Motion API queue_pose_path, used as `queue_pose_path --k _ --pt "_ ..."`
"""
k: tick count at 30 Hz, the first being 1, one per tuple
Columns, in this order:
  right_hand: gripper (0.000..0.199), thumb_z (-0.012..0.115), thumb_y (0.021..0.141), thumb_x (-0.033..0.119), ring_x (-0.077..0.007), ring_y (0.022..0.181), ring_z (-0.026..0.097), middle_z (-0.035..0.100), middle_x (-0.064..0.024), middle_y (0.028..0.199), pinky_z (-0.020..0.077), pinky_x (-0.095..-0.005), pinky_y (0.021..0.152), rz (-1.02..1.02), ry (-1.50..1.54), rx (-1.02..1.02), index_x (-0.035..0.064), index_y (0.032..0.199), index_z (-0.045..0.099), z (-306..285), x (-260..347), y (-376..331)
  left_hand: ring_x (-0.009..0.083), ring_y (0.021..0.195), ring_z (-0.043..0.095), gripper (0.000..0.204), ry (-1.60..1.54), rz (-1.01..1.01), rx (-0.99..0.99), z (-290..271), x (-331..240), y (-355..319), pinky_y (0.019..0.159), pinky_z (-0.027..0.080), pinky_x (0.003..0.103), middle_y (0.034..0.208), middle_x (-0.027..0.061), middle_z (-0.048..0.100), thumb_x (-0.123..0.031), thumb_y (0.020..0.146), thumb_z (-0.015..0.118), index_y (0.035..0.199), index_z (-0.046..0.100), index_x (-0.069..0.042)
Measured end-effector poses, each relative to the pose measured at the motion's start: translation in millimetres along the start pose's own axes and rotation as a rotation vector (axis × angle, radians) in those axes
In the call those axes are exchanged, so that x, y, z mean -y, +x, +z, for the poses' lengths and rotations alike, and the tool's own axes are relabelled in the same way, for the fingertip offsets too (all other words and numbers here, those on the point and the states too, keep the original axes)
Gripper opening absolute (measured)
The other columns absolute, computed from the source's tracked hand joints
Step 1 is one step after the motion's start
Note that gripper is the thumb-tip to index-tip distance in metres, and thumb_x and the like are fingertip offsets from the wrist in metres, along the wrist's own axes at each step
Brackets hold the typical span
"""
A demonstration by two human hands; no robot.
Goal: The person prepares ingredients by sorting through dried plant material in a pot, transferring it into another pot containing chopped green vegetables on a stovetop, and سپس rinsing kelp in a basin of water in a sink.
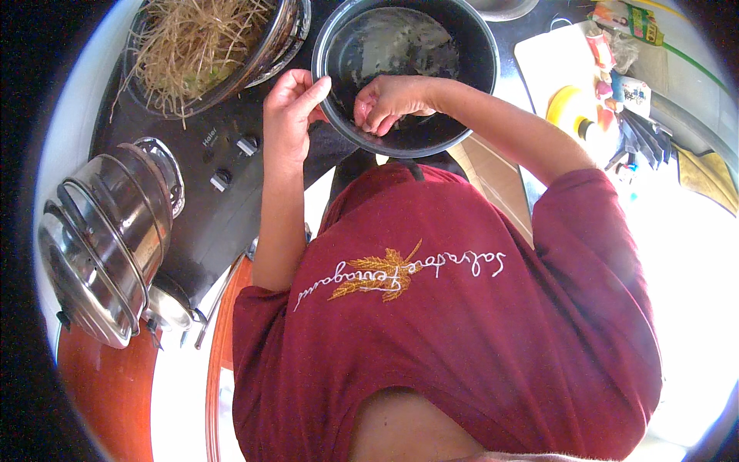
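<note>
My left hand (293,109) grips the left rim of a deep round dark pot (479,100), its thumb lying along the edge and the other fingers curled behind. Inside the pot, close to its near wall, hovers my right hand (387,103) with fingers curled and pinched together. Whatever lies between those fingers is hidden. A glossy, rippled patch, like shallow water (396,38), covers the pot's bottom.
A pan (208,96) heaped with thin pale-brown strands (188,46) stands at the far left on the black stove (223,254). Nearer lies a stacked steel steamer (108,239). To the right are a white board (535,65), a yellow round thing (568,112) and several packets.
</note>
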State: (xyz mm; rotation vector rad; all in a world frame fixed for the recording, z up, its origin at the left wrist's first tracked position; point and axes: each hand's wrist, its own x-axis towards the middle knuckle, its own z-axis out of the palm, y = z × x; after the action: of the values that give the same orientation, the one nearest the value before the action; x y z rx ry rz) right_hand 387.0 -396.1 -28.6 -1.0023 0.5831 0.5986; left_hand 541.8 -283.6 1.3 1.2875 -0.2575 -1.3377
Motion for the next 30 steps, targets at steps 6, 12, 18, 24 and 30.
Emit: queue_pose_path --k 6,12,18,24,30 --pt "0.012 0.063 0.069 0.002 -0.0143 0.073 0.059 0.06 -0.0054 0.076 0.0507 -0.025 0.068 -0.018 0.105 0.008 0.0017 0.08 0.06 6.2 5.1 -3.7 0.0052 0.058 0.052 0.01 0.002 -0.005 0.012 0.0 -1.4 0.4 0.051 0.048 0.02 0.071 -0.0019 0.053 -0.007 0.081 0.063 0.08 0.053 -0.005" --pt "0.007 0.06 0.069 0.002 -0.0117 0.064 0.054 0.055 -0.0027 0.069 0.0468 -0.0223 0.06 -0.058 0.107 -0.061 0.0046 0.07 0.053 16.9 9.9 -2.4 0.005 0.06 0.052 0.011 -0.001 -0.015 0.018 -2.3 -0.8 2.3 0.051 0.048 0.02 0.071 -0.0022 0.053 -0.007 0.081 0.064 0.081 0.053 -0.005" --pt "0.011 0.062 0.07 0.011 -0.0102 0.063 0.051 0.052 0.0001 0.068 0.0446 -0.0222 0.062 -0.164 0.329 0.07 0.0065 0.073 0.053 13.8 12.0 -14.1 0.0051 0.059 0.052 0.011 0.004 -0.023 0.001 1.8 -4.2 -0.6 0.051 0.045 0.019 0.071 -0.002 0.053 -0.009 0.081 0.063 0.08 0.053 -0.006" --pt "0.008 0.06 0.071 0.002 -0.0113 0.062 0.053 0.055 -0.0031 0.069 0.0447 -0.0231 0.06 -0.572 0.324 0.015 0.0027 0.078 0.055 13.5 92.0 -37.0 0.007 0.058 0.052 0.014 0.014 -0.049 -0.002 4.9 -0.8 -6.5 0.051 0.043 0.02 0.069 -0.0013 0.054 -0.014 0.08 0.065 0.079 0.053 -0.006" --pt "0.027 0.054 0.086 0.009 -0.0167 0.091 0.061 0.062 -0.01 0.101 0.0496 -0.0262 0.078 -0.877 -0.524 -0.639 -0.0058 0.108 0.057 31.5 176.9 -10.7 0.0054 0.053 0.05 0.017 0.056 -0.039 0.02 -1.5 -4.3 -0.5 0.048 0.042 0.019 0.065 -0.0027 0.053 -0.015 0.079 0.067 0.076 0.052 -0.007"
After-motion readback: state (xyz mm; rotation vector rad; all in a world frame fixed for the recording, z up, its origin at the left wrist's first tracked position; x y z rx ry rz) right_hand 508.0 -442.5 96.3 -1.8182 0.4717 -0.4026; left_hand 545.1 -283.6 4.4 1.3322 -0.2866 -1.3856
